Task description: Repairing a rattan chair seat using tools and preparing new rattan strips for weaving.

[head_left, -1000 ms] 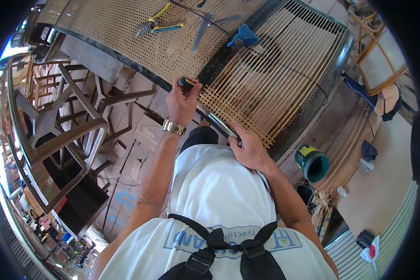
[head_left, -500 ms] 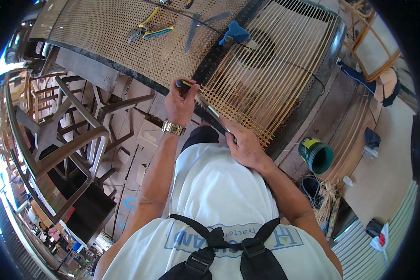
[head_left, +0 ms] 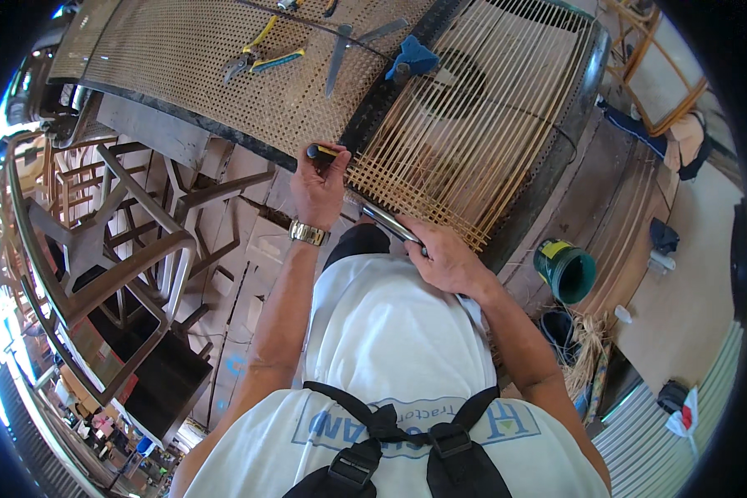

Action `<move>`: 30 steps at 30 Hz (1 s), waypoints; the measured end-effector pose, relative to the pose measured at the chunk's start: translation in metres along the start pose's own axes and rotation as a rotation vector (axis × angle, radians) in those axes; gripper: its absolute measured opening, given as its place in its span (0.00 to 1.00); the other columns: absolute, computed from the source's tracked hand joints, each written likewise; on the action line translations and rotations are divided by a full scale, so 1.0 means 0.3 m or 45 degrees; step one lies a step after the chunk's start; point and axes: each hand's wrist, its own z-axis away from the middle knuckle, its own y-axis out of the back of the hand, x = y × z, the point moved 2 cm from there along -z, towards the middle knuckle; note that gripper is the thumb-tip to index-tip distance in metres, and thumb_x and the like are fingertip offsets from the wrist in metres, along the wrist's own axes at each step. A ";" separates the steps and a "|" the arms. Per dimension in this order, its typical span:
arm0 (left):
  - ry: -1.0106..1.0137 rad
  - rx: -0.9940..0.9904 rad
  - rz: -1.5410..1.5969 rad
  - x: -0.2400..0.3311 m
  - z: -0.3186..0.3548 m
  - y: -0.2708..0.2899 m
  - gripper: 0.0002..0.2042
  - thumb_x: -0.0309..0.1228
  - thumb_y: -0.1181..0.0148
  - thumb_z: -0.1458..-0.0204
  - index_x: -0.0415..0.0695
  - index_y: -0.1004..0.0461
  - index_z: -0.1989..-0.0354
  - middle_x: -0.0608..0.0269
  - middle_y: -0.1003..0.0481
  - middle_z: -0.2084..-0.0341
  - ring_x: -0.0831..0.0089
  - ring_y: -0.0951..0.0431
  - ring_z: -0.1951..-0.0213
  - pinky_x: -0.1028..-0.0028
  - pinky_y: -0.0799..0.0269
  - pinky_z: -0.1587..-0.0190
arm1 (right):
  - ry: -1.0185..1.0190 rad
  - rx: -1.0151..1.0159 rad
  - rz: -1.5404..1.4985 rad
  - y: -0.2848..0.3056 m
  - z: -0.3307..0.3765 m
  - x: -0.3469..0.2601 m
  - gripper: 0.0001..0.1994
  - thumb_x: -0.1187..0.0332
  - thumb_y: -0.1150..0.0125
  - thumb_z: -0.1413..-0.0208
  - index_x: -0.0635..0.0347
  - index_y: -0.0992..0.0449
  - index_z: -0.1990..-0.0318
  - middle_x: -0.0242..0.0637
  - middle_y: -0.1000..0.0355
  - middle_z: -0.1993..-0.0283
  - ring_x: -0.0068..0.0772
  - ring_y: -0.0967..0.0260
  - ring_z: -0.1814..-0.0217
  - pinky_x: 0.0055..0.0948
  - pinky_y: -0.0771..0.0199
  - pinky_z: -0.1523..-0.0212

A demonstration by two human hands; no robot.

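My left hand (head_left: 317,189) is closed around a black-and-yellow tool handle (head_left: 322,153) at the near corner of the cane frame; the tool's working end is hidden. In my right hand (head_left: 444,256) is a tool with a silver metal shaft (head_left: 382,221), angled toward the left hand; its far end is hard to make out. Both hands are by the near dark edge of the frame, where split cane strands (head_left: 506,91) run lengthwise. At the near end, crosswise strips (head_left: 423,203) are woven through them.
Left of the strands is finished cane mesh (head_left: 166,58), with yellow-and-blue-handled pruners (head_left: 266,58), open scissors (head_left: 340,51) and a blue cloth (head_left: 413,58) nearby. Wooden chair frames (head_left: 133,249) crowd the left. A green bucket (head_left: 566,272) and loose fibre (head_left: 588,344) lie right.
The silver-shafted tool's far end has swung down and away from the black-and-yellow handle. My left hand has shifted slightly left and down. Both hands keep their grips.
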 end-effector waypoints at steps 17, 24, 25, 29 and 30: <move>0.002 -0.067 -0.164 -0.006 0.044 -0.033 0.12 0.32 0.33 0.41 0.44 0.28 0.54 0.67 0.19 0.67 0.82 0.23 0.68 0.77 0.25 0.63 | 0.002 0.080 -0.058 -0.007 0.057 -0.016 0.20 0.73 0.45 0.40 0.71 0.29 0.41 0.58 0.25 0.49 0.58 0.24 0.51 0.44 0.25 0.47; -0.071 -0.005 0.007 -0.023 0.032 -0.003 0.12 0.33 0.33 0.41 0.43 0.28 0.54 0.66 0.19 0.67 0.81 0.22 0.67 0.77 0.25 0.62 | -0.061 0.131 -0.046 -0.004 0.078 -0.009 0.20 0.72 0.44 0.40 0.68 0.30 0.41 0.57 0.24 0.52 0.56 0.24 0.53 0.42 0.24 0.49; -0.072 -0.007 0.005 -0.030 0.032 0.000 0.12 0.33 0.33 0.41 0.43 0.28 0.54 0.66 0.19 0.67 0.81 0.22 0.67 0.77 0.25 0.62 | -0.026 0.087 -0.049 -0.004 0.080 -0.015 0.20 0.72 0.45 0.39 0.66 0.30 0.40 0.55 0.23 0.54 0.54 0.23 0.54 0.41 0.24 0.51; -0.016 0.012 -0.036 -0.061 0.035 -0.008 0.12 0.32 0.33 0.41 0.43 0.28 0.54 0.66 0.19 0.65 0.80 0.22 0.64 0.77 0.25 0.60 | -0.009 0.123 -0.075 -0.015 0.065 -0.021 0.19 0.72 0.45 0.39 0.65 0.29 0.40 0.54 0.23 0.55 0.53 0.23 0.56 0.42 0.24 0.52; 0.005 0.005 0.007 -0.068 0.033 -0.017 0.12 0.32 0.33 0.41 0.43 0.28 0.54 0.66 0.19 0.64 0.80 0.22 0.63 0.77 0.25 0.59 | -0.037 0.054 -0.061 -0.007 0.055 -0.024 0.19 0.72 0.45 0.39 0.66 0.30 0.41 0.55 0.24 0.54 0.55 0.23 0.54 0.42 0.24 0.51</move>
